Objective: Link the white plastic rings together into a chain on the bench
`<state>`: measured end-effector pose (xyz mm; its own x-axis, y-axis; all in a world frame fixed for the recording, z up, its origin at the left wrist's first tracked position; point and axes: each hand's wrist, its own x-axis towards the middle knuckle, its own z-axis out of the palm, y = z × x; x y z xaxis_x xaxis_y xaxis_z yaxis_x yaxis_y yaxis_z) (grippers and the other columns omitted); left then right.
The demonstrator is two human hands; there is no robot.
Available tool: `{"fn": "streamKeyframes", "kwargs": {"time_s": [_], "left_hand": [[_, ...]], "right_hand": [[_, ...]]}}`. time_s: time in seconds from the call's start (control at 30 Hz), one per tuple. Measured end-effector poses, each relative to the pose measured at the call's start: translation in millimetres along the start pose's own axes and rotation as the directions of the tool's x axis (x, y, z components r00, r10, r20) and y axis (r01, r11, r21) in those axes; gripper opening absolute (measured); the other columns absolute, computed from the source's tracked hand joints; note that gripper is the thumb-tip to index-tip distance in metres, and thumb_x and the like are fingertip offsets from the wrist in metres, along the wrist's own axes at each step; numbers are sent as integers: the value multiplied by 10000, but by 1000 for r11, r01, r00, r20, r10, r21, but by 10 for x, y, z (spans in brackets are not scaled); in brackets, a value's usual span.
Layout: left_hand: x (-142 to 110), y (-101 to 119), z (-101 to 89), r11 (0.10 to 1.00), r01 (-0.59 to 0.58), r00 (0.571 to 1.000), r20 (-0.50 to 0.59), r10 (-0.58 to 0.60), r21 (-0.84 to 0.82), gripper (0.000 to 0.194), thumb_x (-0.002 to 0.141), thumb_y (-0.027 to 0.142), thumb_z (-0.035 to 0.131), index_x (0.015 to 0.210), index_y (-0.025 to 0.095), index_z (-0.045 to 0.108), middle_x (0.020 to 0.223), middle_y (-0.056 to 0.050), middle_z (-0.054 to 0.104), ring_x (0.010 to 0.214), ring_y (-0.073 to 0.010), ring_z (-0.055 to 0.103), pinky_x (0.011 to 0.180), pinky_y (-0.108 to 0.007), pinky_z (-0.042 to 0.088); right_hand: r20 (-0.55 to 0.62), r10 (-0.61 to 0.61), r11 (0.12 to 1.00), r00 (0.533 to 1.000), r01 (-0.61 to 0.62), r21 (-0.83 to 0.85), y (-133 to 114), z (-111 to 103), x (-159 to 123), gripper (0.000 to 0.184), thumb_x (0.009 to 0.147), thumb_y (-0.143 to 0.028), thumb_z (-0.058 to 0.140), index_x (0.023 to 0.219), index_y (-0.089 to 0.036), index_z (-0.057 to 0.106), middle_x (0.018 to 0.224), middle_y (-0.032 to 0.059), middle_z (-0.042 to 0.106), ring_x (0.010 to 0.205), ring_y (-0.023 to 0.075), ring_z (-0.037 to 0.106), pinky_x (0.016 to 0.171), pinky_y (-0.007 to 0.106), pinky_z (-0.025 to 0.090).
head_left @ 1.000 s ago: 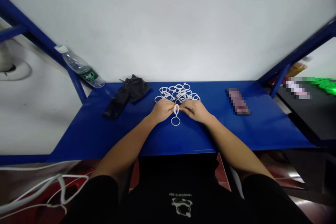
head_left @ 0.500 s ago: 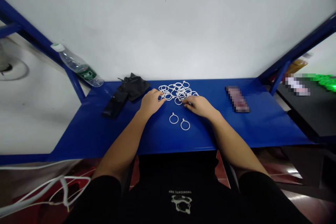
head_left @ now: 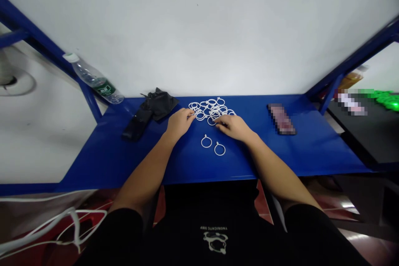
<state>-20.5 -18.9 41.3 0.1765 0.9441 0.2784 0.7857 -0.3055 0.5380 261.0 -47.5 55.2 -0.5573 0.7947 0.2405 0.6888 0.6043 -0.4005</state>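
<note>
A loose pile of white curtain rings (head_left: 215, 110), each with a small eyelet, lies on the blue table (head_left: 199, 168). My left hand (head_left: 180, 122) rests at the pile's left edge, thumb and forefinger slightly apart and touching the outer rings. From the front right, my right hand (head_left: 233, 126) reaches in with curled fingers, its fingertips closed on the edge of a front ring (head_left: 211, 124). Two separate rings lie nearer to me, one on the left (head_left: 206, 142) and one on the right (head_left: 220, 149).
To the left are a black pouch (head_left: 160, 104), a dark flat object (head_left: 137, 124) and a plastic bottle (head_left: 93, 79) leaning on the blue frame. A blurred phone-like object (head_left: 281, 119) lies on the right. A white wall (head_left: 199, 41) stands behind the table.
My right hand has shifted slightly left, its fingertips now at the front ring. My left fingers have moved only a little at the pile's edge. The two separate rings lie where they were.
</note>
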Motion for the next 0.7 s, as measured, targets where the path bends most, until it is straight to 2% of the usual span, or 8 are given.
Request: {"fn": "streamKeyframes", "kwargs": {"time_s": [0.07,0.13,0.2,0.3,0.37,0.47,0.7], "left_hand": [[-36,73,23,985,-77,992,-109,61,-157,71,962,261,765,1003,217,803,1010,-65,783,856,-206,730,806,-342,581],[-98,181,66,931,-159,979,-172,107,-328,88,965,295,764,993,223,806,980,-47,787,801,-173,726,775,-319,601],[-172,296,126,869,-223,971,-178,159,-442,108,958,323,777,978,222,811,947,-40,792,795,-165,736,771,-314,621],[-250,408,218,802,-264,964,-132,230,-536,137,966,339,777,1015,220,823,946,-48,805,807,-164,763,762,-308,649],[-261,422,260,772,-282,957,-112,267,-570,176,969,332,774,1096,220,823,1014,-61,819,837,-170,786,786,-315,667],[-240,390,286,760,-330,942,-138,307,-560,186,979,299,759,1138,229,827,1076,-70,829,894,-183,805,834,-331,679],[-242,352,315,783,-422,906,-245,345,-456,93,988,268,758,1007,231,842,969,-56,836,856,-182,797,826,-336,668]], "right_hand": [[-71,-51,997,996,54,46,-49,71,-3,244,1042,-288,618,1227,-211,757,1068,78,823,961,225,756,845,335,549],[-162,-83,992,983,98,82,-93,141,-3,264,1050,-342,636,1254,-212,741,1054,78,820,928,216,753,828,333,557],[-248,-93,987,964,122,104,-123,196,-2,274,1050,-391,652,1245,-218,737,1030,74,817,874,203,743,790,325,560],[-344,-104,981,933,153,119,-131,232,-3,222,1066,-401,634,1110,-221,755,972,63,810,807,181,727,743,308,556],[-398,-110,979,911,168,114,-126,226,-5,210,1076,-373,620,1036,-219,756,938,57,805,778,169,718,731,300,554],[-445,-113,979,888,175,101,-126,200,-7,177,1071,-338,633,1044,-220,762,920,49,803,752,162,711,725,296,555],[-374,-137,970,917,201,138,-133,215,-11,179,1072,-323,593,1068,-234,748,955,45,806,823,175,740,761,315,576]]}}
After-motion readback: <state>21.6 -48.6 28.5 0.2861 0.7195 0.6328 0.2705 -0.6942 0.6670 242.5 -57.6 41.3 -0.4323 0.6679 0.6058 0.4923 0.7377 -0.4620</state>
